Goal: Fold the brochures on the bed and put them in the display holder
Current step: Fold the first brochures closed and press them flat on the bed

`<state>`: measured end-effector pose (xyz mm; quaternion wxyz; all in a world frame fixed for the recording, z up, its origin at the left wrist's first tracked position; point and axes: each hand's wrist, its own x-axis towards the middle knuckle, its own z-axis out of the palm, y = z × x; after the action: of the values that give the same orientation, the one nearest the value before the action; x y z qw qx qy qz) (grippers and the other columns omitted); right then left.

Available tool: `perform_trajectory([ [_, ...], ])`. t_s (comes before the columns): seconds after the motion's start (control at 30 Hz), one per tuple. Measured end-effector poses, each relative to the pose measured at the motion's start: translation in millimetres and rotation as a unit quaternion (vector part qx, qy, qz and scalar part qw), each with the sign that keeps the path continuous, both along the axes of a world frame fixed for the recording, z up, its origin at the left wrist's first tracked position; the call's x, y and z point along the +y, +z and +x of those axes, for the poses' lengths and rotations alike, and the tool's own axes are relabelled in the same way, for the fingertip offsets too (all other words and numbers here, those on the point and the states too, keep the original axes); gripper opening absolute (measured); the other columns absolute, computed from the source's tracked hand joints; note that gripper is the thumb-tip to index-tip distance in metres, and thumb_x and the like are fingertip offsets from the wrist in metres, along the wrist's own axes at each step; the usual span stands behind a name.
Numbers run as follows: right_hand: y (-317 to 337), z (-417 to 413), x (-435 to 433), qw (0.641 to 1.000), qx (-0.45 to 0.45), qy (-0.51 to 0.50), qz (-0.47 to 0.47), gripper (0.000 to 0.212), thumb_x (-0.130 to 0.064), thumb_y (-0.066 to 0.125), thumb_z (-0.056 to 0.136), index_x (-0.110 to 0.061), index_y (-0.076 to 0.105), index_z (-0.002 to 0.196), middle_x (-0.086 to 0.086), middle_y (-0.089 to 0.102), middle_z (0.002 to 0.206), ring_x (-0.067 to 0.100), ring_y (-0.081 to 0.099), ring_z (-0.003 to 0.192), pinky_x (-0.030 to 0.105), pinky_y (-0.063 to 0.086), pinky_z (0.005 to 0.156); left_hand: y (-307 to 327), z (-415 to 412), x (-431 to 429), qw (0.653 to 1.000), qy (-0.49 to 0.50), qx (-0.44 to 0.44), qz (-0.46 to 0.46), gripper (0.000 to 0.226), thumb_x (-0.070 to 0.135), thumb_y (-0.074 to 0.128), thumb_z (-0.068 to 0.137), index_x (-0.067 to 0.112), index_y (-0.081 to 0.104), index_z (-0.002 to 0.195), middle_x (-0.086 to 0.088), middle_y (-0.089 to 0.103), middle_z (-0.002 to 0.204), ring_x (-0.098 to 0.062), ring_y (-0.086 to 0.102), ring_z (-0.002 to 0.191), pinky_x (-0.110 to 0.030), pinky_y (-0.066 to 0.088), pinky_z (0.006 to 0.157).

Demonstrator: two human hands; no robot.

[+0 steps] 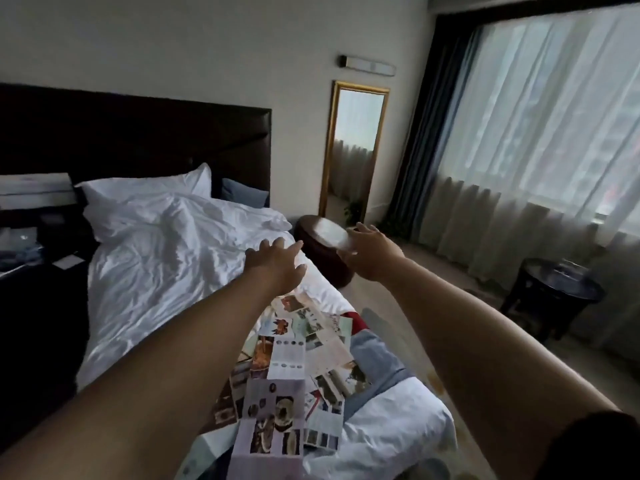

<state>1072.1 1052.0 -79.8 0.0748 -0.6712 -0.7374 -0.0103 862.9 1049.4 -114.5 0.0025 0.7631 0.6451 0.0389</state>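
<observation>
Our left hand hovers spread and empty, our right hand grips a blurred pale object; the brochures lie lower centre, below both hands, nearer the left.

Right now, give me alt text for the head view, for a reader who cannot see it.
Two bare arms are stretched over a white bed: the left hand is open, the right hand holds a pale blurred object. Unfolded brochures lie spread on the bed beneath them.

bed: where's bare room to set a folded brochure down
Bare white duvet between the pillow and the spread brochures, left of the left hand. Crowded along the near right edge, where brochures overlap beside blue fabric.
</observation>
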Motion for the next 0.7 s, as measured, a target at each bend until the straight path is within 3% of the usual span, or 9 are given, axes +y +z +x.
perform_trajectory([
  [0.1, -22, -8, 82, 0.996, -0.006, 0.086, 0.006, 0.066, -0.055, 0.047, 0.101, -0.023, 0.035, 0.158, 0.007, 0.028, 0.167, 0.03, 0.027, 0.153, 0.047, 0.031, 0.122, -17, -1, 48, 0.996, 0.087, -0.011, -0.008, 0.065, 0.062, 0.031, 0.103, 0.039, 0.015, 0.162, -0.007, 0.023, 0.168, -0.036, 0.029, 0.15, -0.053, 0.027, 0.117],
  [0.3, -78, -32, 187, 0.978, 0.0, 0.2, -0.061, 0.069, -0.054, 0.043, 0.104, -0.019, 0.026, 0.162, 0.007, 0.017, 0.17, 0.027, 0.017, 0.157, 0.044, 0.023, 0.125, -64, -2, 108, 0.978, 0.199, -0.03, -0.056, 0.069, 0.067, 0.031, 0.102, 0.038, 0.013, 0.163, -0.009, 0.026, 0.167, -0.036, 0.031, 0.149, -0.05, 0.029, 0.115],
  [0.5, -178, -53, 223, 0.949, -0.035, 0.279, -0.141, 0.066, -0.049, 0.044, 0.105, -0.023, 0.025, 0.162, 0.003, 0.015, 0.171, 0.027, 0.017, 0.156, 0.048, 0.024, 0.123, -163, -14, 131, 0.958, 0.238, -0.006, -0.159, 0.072, 0.07, 0.031, 0.101, 0.039, 0.013, 0.163, -0.008, 0.023, 0.168, -0.036, 0.03, 0.15, -0.051, 0.031, 0.114],
  [0.7, -292, -91, 231, 0.918, -0.074, 0.296, -0.253, 0.06, -0.039, 0.047, 0.104, -0.017, 0.032, 0.158, 0.01, 0.023, 0.167, 0.033, 0.025, 0.152, 0.05, 0.031, 0.12, -283, -31, 120, 0.926, 0.242, -0.057, -0.283, 0.071, 0.067, 0.04, 0.098, 0.038, 0.023, 0.159, -0.01, 0.034, 0.163, -0.039, 0.041, 0.143, -0.054, 0.04, 0.111],
])
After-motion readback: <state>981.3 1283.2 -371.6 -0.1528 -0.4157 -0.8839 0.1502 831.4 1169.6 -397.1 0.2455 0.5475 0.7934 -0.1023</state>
